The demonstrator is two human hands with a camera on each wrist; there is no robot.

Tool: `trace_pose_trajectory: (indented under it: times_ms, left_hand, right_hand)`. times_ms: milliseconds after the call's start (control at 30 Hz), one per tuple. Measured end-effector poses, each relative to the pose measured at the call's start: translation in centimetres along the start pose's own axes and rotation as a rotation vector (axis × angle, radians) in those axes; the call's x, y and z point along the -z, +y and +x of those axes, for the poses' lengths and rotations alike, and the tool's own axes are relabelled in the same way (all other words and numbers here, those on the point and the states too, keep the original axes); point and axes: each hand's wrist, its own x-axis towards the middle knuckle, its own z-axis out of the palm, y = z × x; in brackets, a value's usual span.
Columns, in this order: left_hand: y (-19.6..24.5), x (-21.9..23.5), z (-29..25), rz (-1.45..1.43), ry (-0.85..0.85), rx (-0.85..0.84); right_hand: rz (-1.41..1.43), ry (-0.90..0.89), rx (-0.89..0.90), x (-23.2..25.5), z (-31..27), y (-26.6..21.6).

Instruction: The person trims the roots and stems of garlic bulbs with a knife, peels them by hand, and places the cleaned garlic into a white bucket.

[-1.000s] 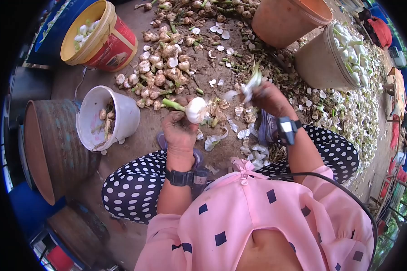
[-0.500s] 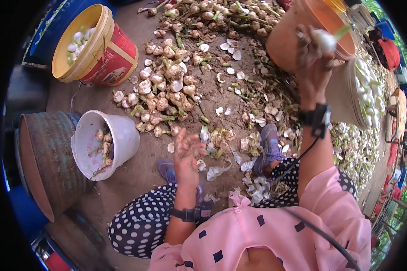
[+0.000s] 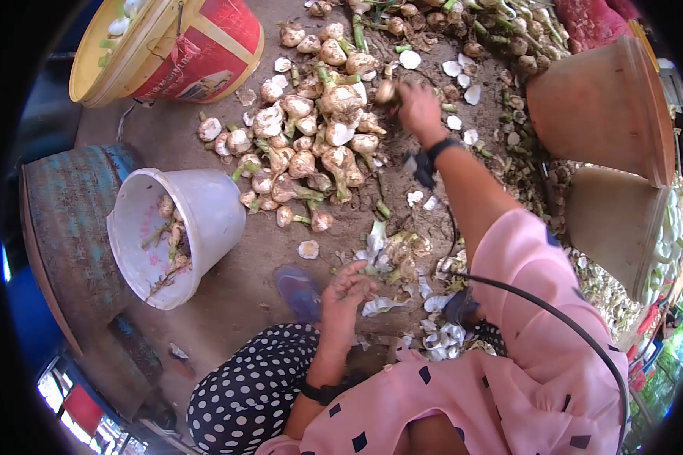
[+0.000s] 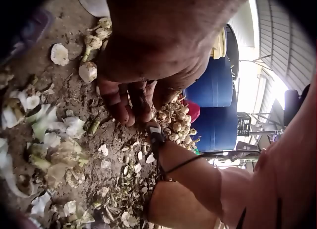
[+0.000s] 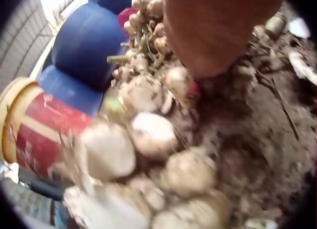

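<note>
My right hand (image 3: 420, 110) reaches down at the far right edge of a pile of unpeeled garlic (image 3: 302, 163). A brownish garlic bulb (image 3: 386, 92) is at its dirty fingers, which grip it. In the right wrist view the back of that hand (image 5: 218, 30) hides the fingers, with blurred bulbs (image 5: 153, 132) close by. My left hand (image 3: 345, 297) hovers near my knee above the ground, fingers loosely bent and holding nothing. Its dirt-marked fingers (image 4: 141, 102) show in the left wrist view. Peeled skins (image 3: 387, 303) lie beside it.
A white bucket (image 3: 216, 227) with a few bulbs tilts at the left, near a rusty drum (image 3: 76, 220). Behind stands a yellow-and-red bucket (image 3: 205, 57). An orange bucket (image 3: 599, 106) and a whitish bucket (image 3: 615, 227) of peeled garlic stand right. A black cable (image 3: 554, 311) crosses my sleeve.
The peeled bulb passed from my left hand to my right, which carried it to the right-hand buckets. Now my right hand is back at the pile without it. My left hand's fingers have loosened.
</note>
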Motion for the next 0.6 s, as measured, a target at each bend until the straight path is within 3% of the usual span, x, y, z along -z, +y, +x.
trace_pose_trajectory:
  times_ms: [33,67,100,167,233,300,333,400,467,500,533,567,600]
  left_hand:
    - [0.1,0.1,0.0,0.003,-0.005,-0.018]
    - [0.2,0.0,-0.1,0.009,-0.01,-0.041]
    - [0.1,-0.1,-0.1,0.004,-0.018,-0.048]
    - [-0.3,-0.4,-0.4,0.125,0.015,-0.163]
    - [0.0,-0.8,-0.9,0.146,-0.007,-0.126]
    - [0.1,-1.5,-2.1,0.574,-0.052,-0.43]
    - [0.1,-2.0,-2.3,0.573,-0.127,-0.447]
    - [-0.8,-2.0,-2.2,0.621,-0.318,-0.541]
    - [-0.2,-3.0,-3.6,0.519,-0.388,-0.623]
    - [0.2,-3.5,-4.5,0.404,-0.441,-0.684]
    - [1.2,-4.5,-6.1,0.251,-0.43,-0.553]
    - [1.3,-4.7,-6.7,0.26,-0.449,-0.567]
    - [1.3,-4.8,-7.1,0.175,-0.451,-0.627]
  right_hand:
    - [-0.012,0.106,0.158,-0.1,-3.0,0.0]
    - [-0.051,0.062,0.226,0.2,-6.2,-0.2]
    - [-0.13,0.007,0.353,-0.9,-9.9,1.1]
    - [-0.07,-0.325,0.379,2.1,-17.1,1.0]
    - [-0.039,-0.382,0.5,5.3,-22.2,0.9]
    - [0.31,-0.842,0.205,11.2,-22.9,-1.2]
    - [0.371,-0.788,0.31,13.3,-23.3,-1.7]
    - [0.475,-0.763,0.319,18.5,-23.5,-4.2]
    - [0.526,-0.669,0.281,22.8,-24.2,-5.4]
    - [0.738,-0.728,0.155,24.2,-24.6,-5.3]
    - [1.029,-0.673,-0.01,25.6,-25.6,-5.4]
    - [1.316,-0.606,-0.172,26.8,-26.8,-5.7]
    - [1.004,-0.431,-0.041,26.9,-27.8,-5.6]
